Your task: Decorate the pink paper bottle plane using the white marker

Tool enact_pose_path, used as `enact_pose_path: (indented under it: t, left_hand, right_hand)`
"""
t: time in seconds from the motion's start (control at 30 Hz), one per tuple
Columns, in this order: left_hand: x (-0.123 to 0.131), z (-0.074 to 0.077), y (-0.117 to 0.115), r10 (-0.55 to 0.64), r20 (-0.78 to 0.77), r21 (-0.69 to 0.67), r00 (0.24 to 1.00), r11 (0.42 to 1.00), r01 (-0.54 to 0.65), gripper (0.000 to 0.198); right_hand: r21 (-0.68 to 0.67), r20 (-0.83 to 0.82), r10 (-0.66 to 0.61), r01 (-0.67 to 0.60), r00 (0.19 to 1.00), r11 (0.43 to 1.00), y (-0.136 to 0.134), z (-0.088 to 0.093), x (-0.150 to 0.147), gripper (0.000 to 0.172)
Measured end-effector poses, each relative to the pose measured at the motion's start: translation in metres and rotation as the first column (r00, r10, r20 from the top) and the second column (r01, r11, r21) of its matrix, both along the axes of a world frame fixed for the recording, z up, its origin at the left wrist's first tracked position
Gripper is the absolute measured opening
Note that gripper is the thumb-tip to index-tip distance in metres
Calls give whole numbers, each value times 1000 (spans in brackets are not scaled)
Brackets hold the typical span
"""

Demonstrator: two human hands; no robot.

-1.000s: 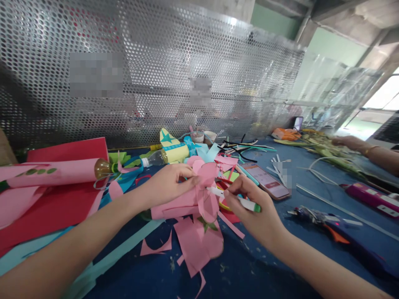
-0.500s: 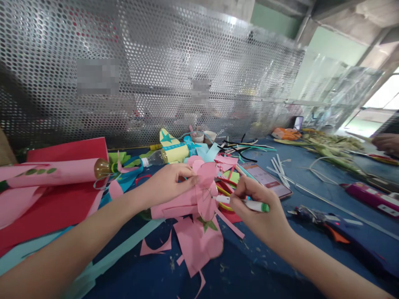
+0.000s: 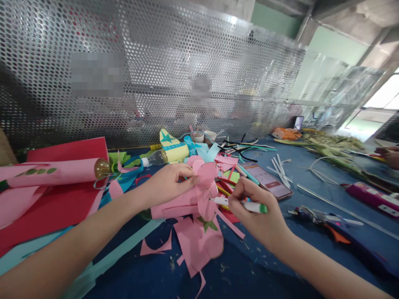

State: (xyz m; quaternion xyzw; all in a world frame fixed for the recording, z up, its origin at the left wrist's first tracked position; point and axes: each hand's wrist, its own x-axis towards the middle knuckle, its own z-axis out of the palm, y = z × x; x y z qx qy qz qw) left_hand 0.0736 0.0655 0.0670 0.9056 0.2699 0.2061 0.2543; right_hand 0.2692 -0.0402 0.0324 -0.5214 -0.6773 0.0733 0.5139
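Observation:
My left hand (image 3: 174, 180) pinches a pink paper cutout (image 3: 206, 203) between thumb and fingers, over a pink paper-wrapped roll (image 3: 177, 203). Held in my right hand (image 3: 254, 207) is a white marker (image 3: 221, 201) with a green end; its tip meets the cutout, where thin dark star-like lines show. Below it a green star (image 3: 209, 224) sits on more pink paper (image 3: 193, 245). Pink offcuts (image 3: 157, 245) lie around on the blue table (image 3: 140, 276).
At left, a pink-wrapped bottle (image 3: 62, 172) lies on red card (image 3: 75, 207). Behind stands a yellow-wrapped bottle (image 3: 176, 153). To the right are a phone (image 3: 268, 180), glue sticks (image 3: 279, 170), a glue gun (image 3: 339, 228) and a purple power strip (image 3: 370, 197). Another person's hand (image 3: 389, 155) is at far right.
The marker tip has shifted slightly left and down on the pink cutout, my right hand with it. My left hand keeps its place. The other person's hand at far right has moved.

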Motion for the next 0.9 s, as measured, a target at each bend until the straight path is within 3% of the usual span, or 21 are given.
enact_pose_path:
  t: [0.53, 0.9]
  left_hand:
    - [2, 2, -1, 1, -19, 1, 1000, 1000, -1, 40]
    - [1, 1, -1, -2, -10, 6, 1000, 1000, 2, 42]
  right_hand:
    - [-35, -25, 128, -129, 991, 991, 3, -9, 1, 16]
    - [-8, -101, 104, -105, 989, 994, 5, -9, 2, 16]
